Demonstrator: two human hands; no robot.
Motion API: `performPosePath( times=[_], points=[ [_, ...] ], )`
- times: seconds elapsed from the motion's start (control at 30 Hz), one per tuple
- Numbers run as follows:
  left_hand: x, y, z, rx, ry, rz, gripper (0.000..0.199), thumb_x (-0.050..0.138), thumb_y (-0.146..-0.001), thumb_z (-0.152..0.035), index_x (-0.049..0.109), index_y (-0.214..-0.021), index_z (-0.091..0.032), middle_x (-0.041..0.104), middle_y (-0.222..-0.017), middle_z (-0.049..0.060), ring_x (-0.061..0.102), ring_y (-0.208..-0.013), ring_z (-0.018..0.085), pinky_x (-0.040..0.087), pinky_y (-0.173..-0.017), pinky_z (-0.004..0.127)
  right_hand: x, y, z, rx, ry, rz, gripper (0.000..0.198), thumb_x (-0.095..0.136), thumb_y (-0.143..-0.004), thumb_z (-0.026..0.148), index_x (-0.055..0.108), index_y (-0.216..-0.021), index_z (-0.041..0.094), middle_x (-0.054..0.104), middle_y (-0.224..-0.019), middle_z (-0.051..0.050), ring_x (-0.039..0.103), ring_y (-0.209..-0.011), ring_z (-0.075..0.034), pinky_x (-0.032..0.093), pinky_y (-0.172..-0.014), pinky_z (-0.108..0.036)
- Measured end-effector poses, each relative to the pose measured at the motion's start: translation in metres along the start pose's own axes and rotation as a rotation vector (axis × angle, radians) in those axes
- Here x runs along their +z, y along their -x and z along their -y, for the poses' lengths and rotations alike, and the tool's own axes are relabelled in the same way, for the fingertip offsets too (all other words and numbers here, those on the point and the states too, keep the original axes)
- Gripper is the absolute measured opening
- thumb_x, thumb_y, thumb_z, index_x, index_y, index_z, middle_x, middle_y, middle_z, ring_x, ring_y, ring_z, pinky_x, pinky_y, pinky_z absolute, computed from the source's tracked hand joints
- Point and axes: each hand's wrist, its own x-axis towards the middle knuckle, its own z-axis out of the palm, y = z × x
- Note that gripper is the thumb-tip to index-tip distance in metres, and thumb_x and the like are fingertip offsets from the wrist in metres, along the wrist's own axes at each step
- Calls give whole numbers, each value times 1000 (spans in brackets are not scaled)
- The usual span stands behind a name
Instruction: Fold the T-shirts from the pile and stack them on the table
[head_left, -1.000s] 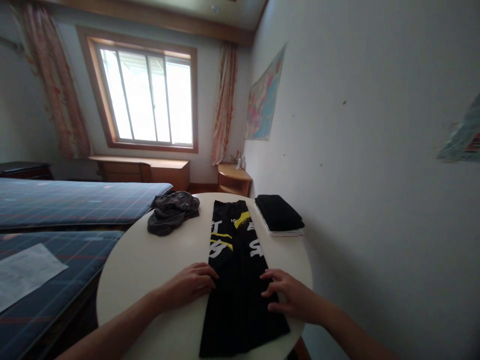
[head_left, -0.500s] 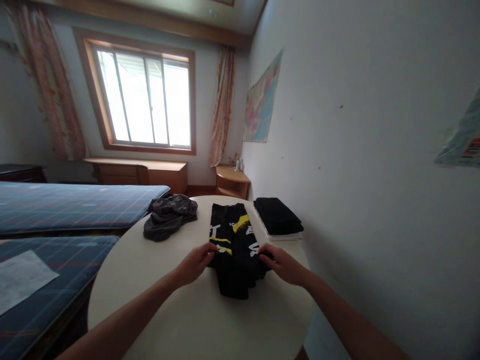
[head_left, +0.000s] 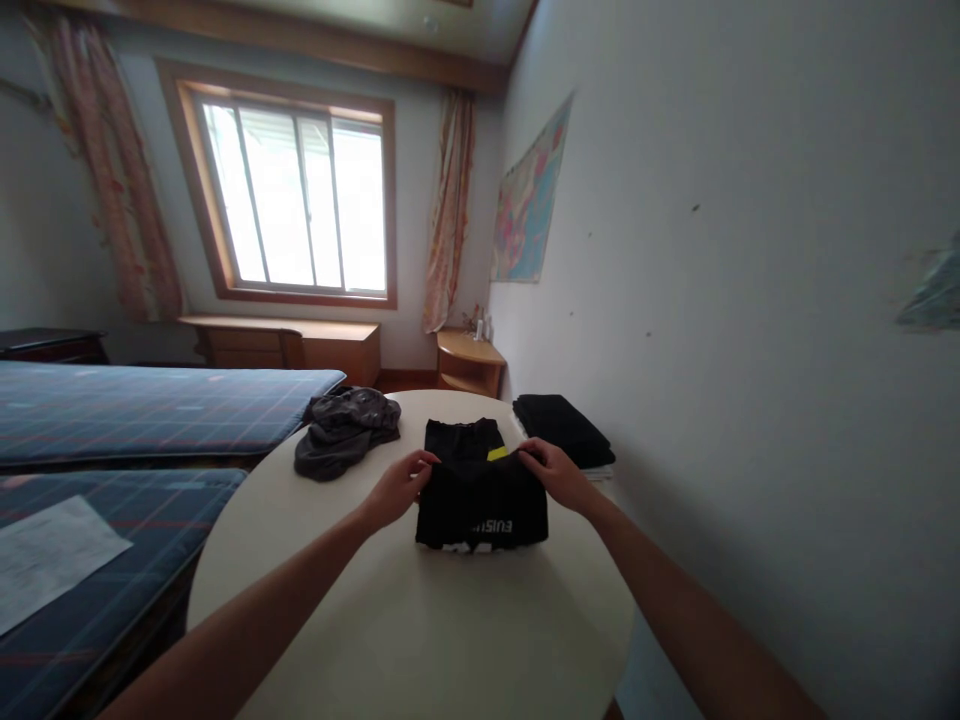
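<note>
A black printed garment (head_left: pixel 480 500) lies on the round white table (head_left: pixel 420 640), its near part folded over toward the far end. Light lettering and a strip of yellow show on it; whether it is a shirt cannot be told. My left hand (head_left: pixel 401 485) pinches the folded edge at its left corner. At the right corner, my right hand (head_left: pixel 555 470) grips the same edge between thumb and fingers. Part of the garment's far end remains visible beyond the fold.
A crumpled dark grey garment (head_left: pixel 345 430) lies at the table's far left. Folded black cloth (head_left: pixel 562 430) rests on white pieces at the far right, beside the wall (head_left: pixel 750 400). Blue plaid mattresses (head_left: pixel 150 410) are on the left, one with a paper sheet (head_left: pixel 56 560).
Both hands have moved away from me, bringing the garment's near part up and over its far part. Most of the yellow and white print is now covered.
</note>
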Motion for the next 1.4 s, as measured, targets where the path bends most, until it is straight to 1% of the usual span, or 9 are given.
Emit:
performPosePath(
  times=[0.2,0.3,0.43,0.5,0.73,0.93,1.03,1.2,1.4],
  points=[
    [7,-18,40,-68,-248,-163,23,53,-84,-27,57,-104,-18,66,-94,6,64,-80,18,51,-73,31,26,-10,-33,-23,144,-157,32,47,-90,27,56,-118,16,60,-124,-12,56,-116,-23,41,-103,-42],
    [5,6,36,85,-407,-182,23,52,-86,-25,55,-108,-20,61,-112,9,60,-101,22,48,-89,38,29,16,-27,-160,273,-34,22,52,-90,28,62,-107,18,63,-114,-11,56,-112,-23,40,-104,-42],
    [0,40,17,473,-698,156,25,61,-84,-30,59,-108,-22,61,-115,9,57,-106,24,44,-96,39,28,53,-14,-327,399,271,26,71,-80,30,66,-104,23,64,-114,-7,56,-110,-24,42,-99,-39],
    [0,49,12,552,-813,297,32,67,-80,-30,61,-111,-24,62,-115,8,57,-105,25,44,-95,37,31,63,-13,-345,490,318,31,69,-80,24,66,-110,23,65,-115,-7,56,-109,-24,42,-99,-40],
    [1,60,-5,485,-869,434,13,57,-83,-19,67,-91,-23,68,-91,3,64,-86,19,47,-81,28,39,80,1,-239,525,355,23,54,-85,14,70,-99,20,70,-95,-6,63,-89,-20,46,-85,-33],
    [-14,83,-44,317,-601,752,10,61,-80,-24,72,-82,-25,70,-77,-1,66,-67,14,49,-64,21,31,98,38,-137,177,706,18,60,-84,30,73,-93,22,72,-83,0,64,-70,-13,47,-65,-21],
    [-15,82,-50,331,-631,677,15,62,-79,-22,70,-90,-25,70,-88,0,67,-74,16,51,-68,22,30,94,38,-80,282,608,15,60,-84,30,71,-90,23,69,-76,1,61,-64,-13,44,-61,-22],
    [-11,72,-39,495,-752,590,46,66,-70,-14,64,-112,-30,62,-124,2,62,-107,23,47,-94,31,30,83,20,-107,507,332,28,67,-73,20,63,-100,23,65,-103,-5,61,-90,-20,46,-78,-29],
    [-8,64,-21,554,-771,503,27,50,-86,-13,66,-103,-27,69,-107,3,61,-100,19,47,-89,30,31,79,2,-126,361,275,13,55,-87,23,63,-98,22,65,-100,-6,60,-95,-21,45,-88,-34]
  ],
)
